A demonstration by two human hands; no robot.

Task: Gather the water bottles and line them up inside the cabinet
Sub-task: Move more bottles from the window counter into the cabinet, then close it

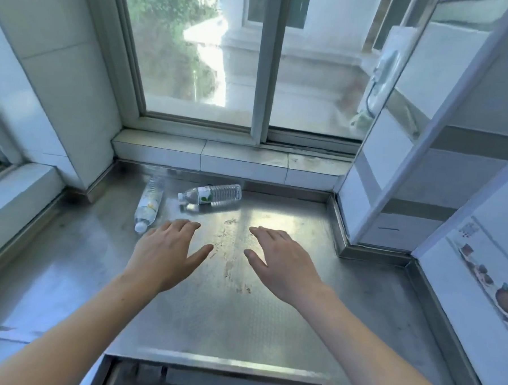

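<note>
Two clear plastic water bottles lie on their sides on the steel counter [102, 258] below the window. One bottle with a green-and-white label [214, 194] lies crosswise near the back, cap to the left. The other bottle [148, 206] lies lengthwise at the left, its white cap toward me. My left hand [168, 252] hovers palm down just right of that cap, fingers spread, holding nothing. My right hand [281, 263] hovers palm down over the counter's middle, also spread and holding nothing. No cabinet interior is visible.
A tiled sill [234, 159] and sliding window [265, 69] close the back. Tiled walls stand at the left and a tiled column [410, 159] at the right. A dark opening [222, 380] shows under the counter's front edge.
</note>
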